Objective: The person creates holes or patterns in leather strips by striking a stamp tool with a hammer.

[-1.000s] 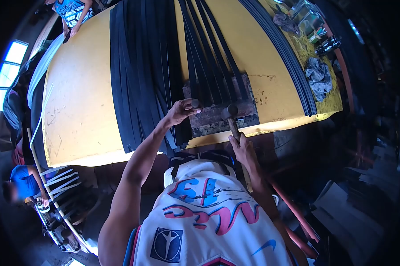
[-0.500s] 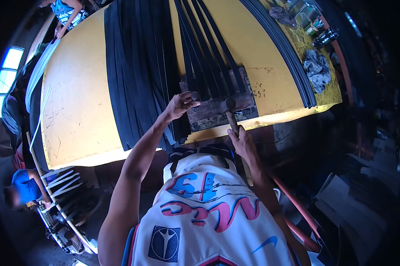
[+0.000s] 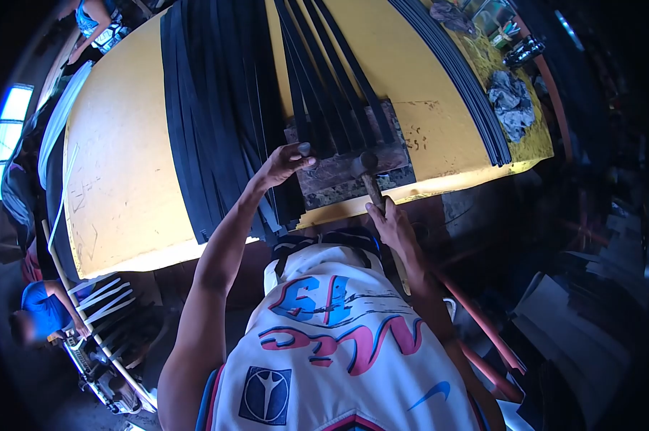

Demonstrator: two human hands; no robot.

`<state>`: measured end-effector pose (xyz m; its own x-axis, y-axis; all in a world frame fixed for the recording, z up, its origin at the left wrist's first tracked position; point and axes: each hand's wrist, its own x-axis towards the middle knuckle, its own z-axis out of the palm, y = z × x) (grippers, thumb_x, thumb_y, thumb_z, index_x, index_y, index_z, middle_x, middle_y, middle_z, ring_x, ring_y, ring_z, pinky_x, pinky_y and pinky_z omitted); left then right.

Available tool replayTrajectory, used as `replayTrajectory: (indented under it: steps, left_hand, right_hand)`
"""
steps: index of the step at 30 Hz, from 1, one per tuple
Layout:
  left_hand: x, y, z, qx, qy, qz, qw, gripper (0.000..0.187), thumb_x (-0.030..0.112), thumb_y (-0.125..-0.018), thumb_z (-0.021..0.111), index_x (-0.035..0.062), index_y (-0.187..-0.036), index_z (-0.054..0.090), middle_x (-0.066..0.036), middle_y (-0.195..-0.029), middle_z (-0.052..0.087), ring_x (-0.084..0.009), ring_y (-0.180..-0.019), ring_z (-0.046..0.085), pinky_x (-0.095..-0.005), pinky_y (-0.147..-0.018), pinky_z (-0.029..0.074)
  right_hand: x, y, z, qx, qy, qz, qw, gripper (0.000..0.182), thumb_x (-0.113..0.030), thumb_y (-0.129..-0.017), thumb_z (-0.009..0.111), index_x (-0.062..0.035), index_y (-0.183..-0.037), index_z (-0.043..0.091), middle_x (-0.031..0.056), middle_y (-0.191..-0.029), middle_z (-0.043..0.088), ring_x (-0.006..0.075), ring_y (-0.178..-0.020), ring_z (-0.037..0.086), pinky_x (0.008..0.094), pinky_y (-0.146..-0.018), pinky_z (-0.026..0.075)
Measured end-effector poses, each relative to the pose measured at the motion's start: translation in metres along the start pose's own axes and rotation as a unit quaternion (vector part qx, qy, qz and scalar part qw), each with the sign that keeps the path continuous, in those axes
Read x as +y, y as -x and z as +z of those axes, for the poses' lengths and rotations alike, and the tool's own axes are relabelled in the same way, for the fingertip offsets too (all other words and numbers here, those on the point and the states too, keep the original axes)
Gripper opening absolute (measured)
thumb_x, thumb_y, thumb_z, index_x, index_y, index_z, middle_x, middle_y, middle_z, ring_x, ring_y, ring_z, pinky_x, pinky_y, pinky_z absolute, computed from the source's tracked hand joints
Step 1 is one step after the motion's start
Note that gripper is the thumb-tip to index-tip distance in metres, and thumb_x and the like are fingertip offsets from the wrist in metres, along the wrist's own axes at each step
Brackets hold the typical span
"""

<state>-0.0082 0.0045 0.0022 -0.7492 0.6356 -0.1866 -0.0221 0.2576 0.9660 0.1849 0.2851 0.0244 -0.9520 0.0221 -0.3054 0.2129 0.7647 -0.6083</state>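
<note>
Just off the near edge of the yellow table [image 3: 123, 158], my right hand [image 3: 395, 225] is closed around the wooden handle of one hammer [image 3: 370, 183]; its head lies beyond my fingers, over the dark block [image 3: 334, 179]. To the left of that head, apart from it, my left hand [image 3: 285, 167] grips one small round-ended piece [image 3: 304, 149] between thumb and fingers, above the block's left side.

The block sits by the table's near edge, right of the middle. Several loose black strips [image 3: 339, 79] run from the far edge onto it; they overlap, so I cannot count them surely. Left of them a broad bundle of black strips [image 3: 213, 108] crosses the table to the near edge, and toward the right edge lies a narrower stack of strips [image 3: 450, 65], making three groups.

Off the near left corner, one person in a blue shirt [image 3: 44, 309] reaches toward a pale pole [image 3: 87, 320]. By the right edge is one crumpled grey sheet [image 3: 511, 108], with a crumpled dark bundle [image 3: 452, 18] farther along. Near the far right corner, a small holder [image 3: 506, 34] has slim green and white things in it, too small to name. At the far left corner stands another person [image 3: 103, 25].
</note>
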Motion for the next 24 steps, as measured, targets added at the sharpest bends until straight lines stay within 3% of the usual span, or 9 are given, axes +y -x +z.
replayTrajectory:
  steps: [14, 16, 19, 22, 24]
  left_hand:
    - [-0.004, 0.005, 0.003, 0.007, 0.013, 0.015, 1.000, 0.027, 0.022, -0.085, 0.076, 0.0077, -0.107, 0.069, -0.002, -0.104, 0.070, -0.0147, -0.105, 0.064, -0.0344, -0.099, 0.049]
    - [-0.005, 0.006, 0.005, 0.010, 0.003, 0.005, 1.000, 0.033, 0.024, -0.083, 0.078, 0.0063, -0.109, 0.068, -0.005, -0.105, 0.071, -0.0190, -0.107, 0.065, -0.0372, -0.103, 0.048]
    - [-0.007, 0.010, 0.007, 0.014, 0.090, 0.027, 0.996, 0.029, 0.018, -0.084, 0.077, 0.0064, -0.109, 0.068, -0.005, -0.106, 0.070, -0.0184, -0.107, 0.065, -0.0358, -0.102, 0.048]
    - [-0.008, 0.009, 0.006, 0.010, 0.067, 0.018, 0.998, 0.024, 0.013, -0.087, 0.073, 0.0069, -0.109, 0.068, -0.001, -0.106, 0.070, -0.0126, -0.106, 0.063, -0.0321, -0.101, 0.048]
    - [-0.009, 0.008, 0.006, 0.010, 0.059, 0.026, 0.998, 0.024, 0.014, -0.086, 0.074, 0.0068, -0.108, 0.069, -0.002, -0.106, 0.070, -0.0143, -0.106, 0.064, -0.0324, -0.100, 0.049]
  right_hand:
    - [0.008, 0.000, 0.004, 0.019, 0.018, -0.045, 0.999, 0.048, -0.047, -0.097, 0.051, 0.0009, -0.095, 0.047, 0.0325, -0.078, 0.060, 0.0530, -0.080, 0.060, 0.0571, -0.070, 0.047]
    - [0.008, 0.000, 0.004, 0.021, 0.017, -0.048, 0.998, 0.048, -0.047, -0.097, 0.051, 0.0008, -0.095, 0.046, 0.0324, -0.078, 0.060, 0.0528, -0.080, 0.060, 0.0570, -0.070, 0.047]
    - [0.006, 0.001, 0.002, 0.023, 0.020, -0.055, 0.998, 0.048, -0.047, -0.097, 0.050, 0.0006, -0.095, 0.046, 0.0321, -0.078, 0.059, 0.0525, -0.080, 0.060, 0.0566, -0.070, 0.047]
    - [0.002, 0.003, -0.002, 0.036, 0.025, -0.060, 0.997, 0.048, -0.048, -0.097, 0.050, 0.0004, -0.094, 0.047, 0.0319, -0.078, 0.060, 0.0521, -0.080, 0.060, 0.0558, -0.069, 0.048]
    - [-0.001, 0.001, -0.005, 0.012, 0.009, -0.038, 0.999, 0.049, -0.048, -0.097, 0.049, 0.0006, -0.096, 0.048, 0.0322, -0.078, 0.060, 0.0517, -0.081, 0.061, 0.0554, -0.069, 0.048]
